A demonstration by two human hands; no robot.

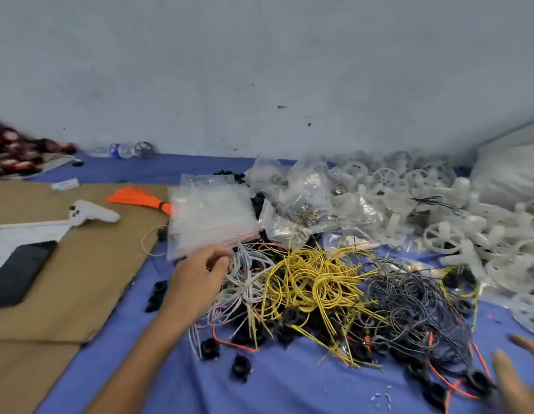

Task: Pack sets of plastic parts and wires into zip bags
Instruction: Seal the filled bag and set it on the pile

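Note:
A tangle of wires lies on the blue cloth (274, 386): white wires (245, 283) on the left, yellow wires (313, 282) in the middle, dark grey wires (415, 297) on the right. Small black plastic parts (240, 367) are scattered among and in front of them. A stack of clear zip bags (212, 213) lies just behind the white wires. My left hand (200, 273) reaches to the white wires, its bent fingers at the bundle's top edge; blur hides whether it holds any. My right hand (517, 380) is at the lower right edge, fingers spread over the cloth, holding nothing.
A heap of white plastic wheels and fittings (445, 234) fills the right. Filled bags of small metal parts (307, 210) lie behind the wires. On the cardboard (80, 279) at left are a phone (20, 273), a white controller (92, 215) and an orange wire bundle (140, 198).

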